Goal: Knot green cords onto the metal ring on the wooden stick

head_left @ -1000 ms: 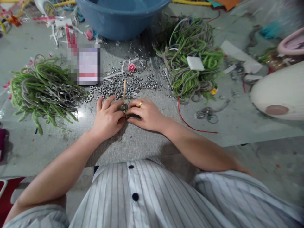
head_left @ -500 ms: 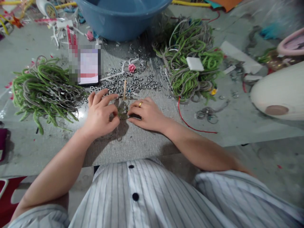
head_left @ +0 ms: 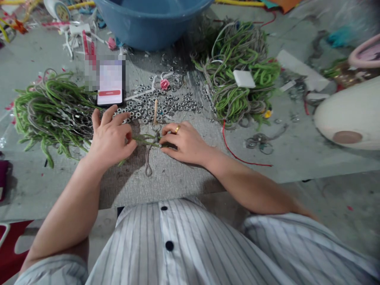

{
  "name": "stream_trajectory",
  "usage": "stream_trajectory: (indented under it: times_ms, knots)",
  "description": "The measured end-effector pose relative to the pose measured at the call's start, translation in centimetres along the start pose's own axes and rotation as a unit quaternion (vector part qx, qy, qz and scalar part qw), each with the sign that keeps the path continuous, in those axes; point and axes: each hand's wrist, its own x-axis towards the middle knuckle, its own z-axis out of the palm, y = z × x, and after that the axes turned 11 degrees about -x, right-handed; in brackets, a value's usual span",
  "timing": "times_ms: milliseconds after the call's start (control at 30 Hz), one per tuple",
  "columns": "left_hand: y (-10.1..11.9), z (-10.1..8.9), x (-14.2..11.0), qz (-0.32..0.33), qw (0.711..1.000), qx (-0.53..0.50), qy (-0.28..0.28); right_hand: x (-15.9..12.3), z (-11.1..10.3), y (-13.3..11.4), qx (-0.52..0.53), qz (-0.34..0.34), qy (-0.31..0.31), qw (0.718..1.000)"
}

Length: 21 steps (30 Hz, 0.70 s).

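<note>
Green cord (head_left: 144, 138) runs taut between my two hands, low over the table. My left hand (head_left: 109, 136) is closed on its left end, thumb and forefinger pinched and the other fingers raised. At the cord's other end, my right hand (head_left: 185, 142), with a gold ring, has thumb and fingertips closed on it beside a small metal piece (head_left: 156, 136). A grey cord loop (head_left: 148, 168) hangs down between the hands onto the table. Just beyond lies a thin wooden stick (head_left: 155, 111). Many small metal nuts (head_left: 178, 103) are scattered behind it.
A heap of green and grey cords with metal rings (head_left: 56, 114) lies left, another cord heap (head_left: 237, 75) right. A phone (head_left: 109, 81) lies behind my left hand. The blue basin (head_left: 154, 27) stands at the back. A red string (head_left: 237, 157) and a white rounded object (head_left: 350, 114) are right.
My left hand has moved left, away from the right hand. The green cord now stretches between them and the grey loop shows below. My right hand has stayed nearly in place.
</note>
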Motion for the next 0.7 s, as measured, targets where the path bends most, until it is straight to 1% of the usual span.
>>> stream_trajectory:
  times_ms: [100,300,367,533,600,700]
  knots:
    - [-0.07,-0.14,-0.04,-0.009,1.000,-0.006,-0.005,0.02,0.06,0.02,-0.006,0.004,0.000,1.000]
    - [0.36,-0.66,0.21,-0.071,0.996,0.000,-0.045,0.06,0.16,0.01,-0.010,0.002,0.000,1.000]
    - [0.36,-0.71,0.27,-0.069,0.996,0.013,-0.048,0.05,0.18,0.02,-0.011,-0.002,0.003,1.000]
    - [0.08,-0.37,0.15,-0.037,0.996,0.054,-0.053,-0.02,0.27,0.11,-0.012,-0.008,0.016,1.000]
    - [-0.09,-0.32,0.05,-0.043,0.996,0.054,-0.054,-0.06,0.26,0.07,-0.008,-0.013,0.024,1.000]
    - [-0.35,-0.72,-0.04,-0.067,0.993,0.053,-0.085,-0.12,0.20,-0.21,-0.015,-0.045,0.034,0.998]
